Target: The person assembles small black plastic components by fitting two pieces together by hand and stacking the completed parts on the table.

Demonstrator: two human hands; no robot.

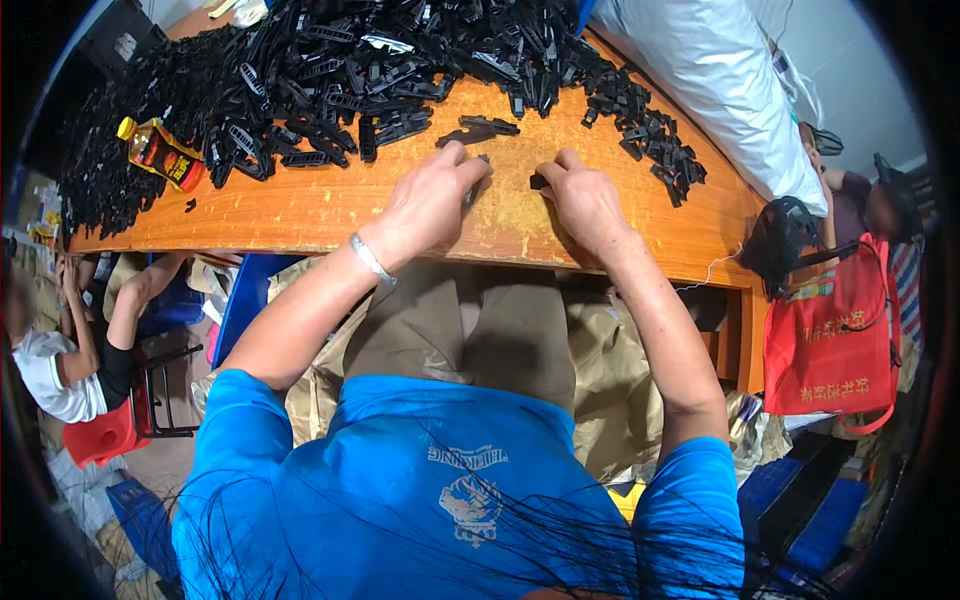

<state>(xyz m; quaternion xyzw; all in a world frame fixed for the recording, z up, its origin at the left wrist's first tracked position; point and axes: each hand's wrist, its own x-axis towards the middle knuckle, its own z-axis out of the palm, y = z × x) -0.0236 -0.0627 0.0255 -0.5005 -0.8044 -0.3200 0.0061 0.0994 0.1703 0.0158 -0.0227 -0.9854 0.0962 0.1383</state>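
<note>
Head: capped bottle [165, 155] beside black parts [340, 100]

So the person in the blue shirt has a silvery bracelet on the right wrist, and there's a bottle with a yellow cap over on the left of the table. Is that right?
Not quite: the head view shows the bracelet at the wrist of the left hand, not the right. The yellow-capped bottle is on the table's left.

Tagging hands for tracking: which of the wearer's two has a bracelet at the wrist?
The left hand: a silvery bracelet circles its wrist, whereas the right hand has a bare wrist.
</note>
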